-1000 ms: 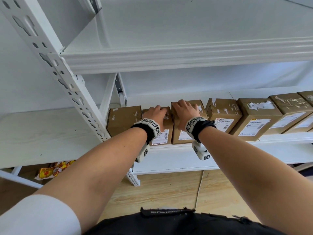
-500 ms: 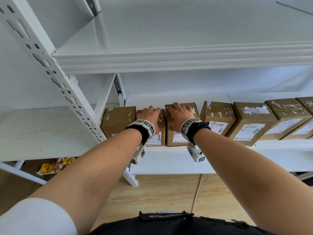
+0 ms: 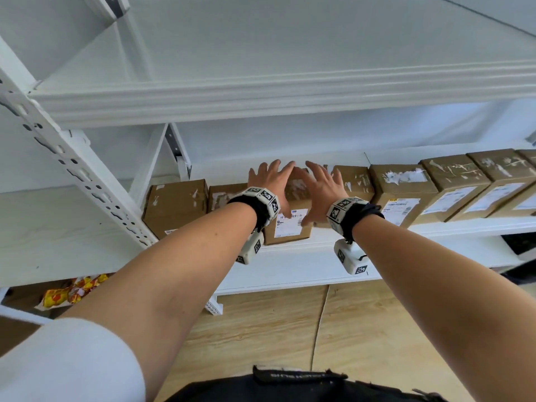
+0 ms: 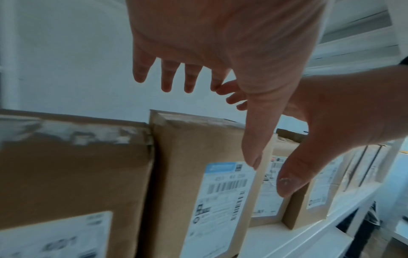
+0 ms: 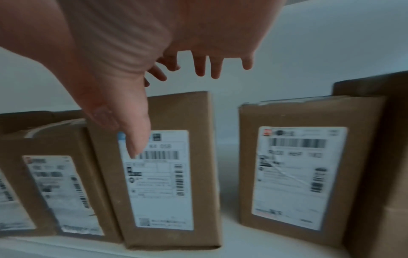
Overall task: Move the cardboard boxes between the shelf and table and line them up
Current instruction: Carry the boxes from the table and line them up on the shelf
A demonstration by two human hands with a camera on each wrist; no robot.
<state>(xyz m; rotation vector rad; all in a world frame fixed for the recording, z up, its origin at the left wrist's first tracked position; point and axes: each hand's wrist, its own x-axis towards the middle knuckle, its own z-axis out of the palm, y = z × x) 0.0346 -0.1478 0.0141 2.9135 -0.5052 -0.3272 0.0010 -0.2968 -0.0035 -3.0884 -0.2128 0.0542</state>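
Note:
Several brown cardboard boxes with white labels stand in a row on the white shelf (image 3: pixel 319 262). My left hand (image 3: pixel 271 181) and right hand (image 3: pixel 317 187) hover side by side just above one labelled box (image 3: pixel 291 227), fingers spread, holding nothing. That box (image 4: pixel 198 174) touches the box (image 3: pixel 223 195) on its left, and there is a small gap to the box (image 3: pixel 353 181) on its right. In the right wrist view the same box (image 5: pixel 163 174) stands slightly tilted, with a gap to the neighbour (image 5: pixel 298 174). My palms hide part of the box top.
An upper shelf board (image 3: pixel 261 103) hangs low over the boxes. A perforated white upright (image 3: pixel 72 169) stands at the left, beside a white surface (image 3: pixel 58 227). Yellow snack packets (image 3: pixel 72 291) lie below it. The floor (image 3: pixel 275 329) is wooden.
Both hands have lifted off the tops of the two middle boxes and spread their fingers. They now hover closer together over one box.

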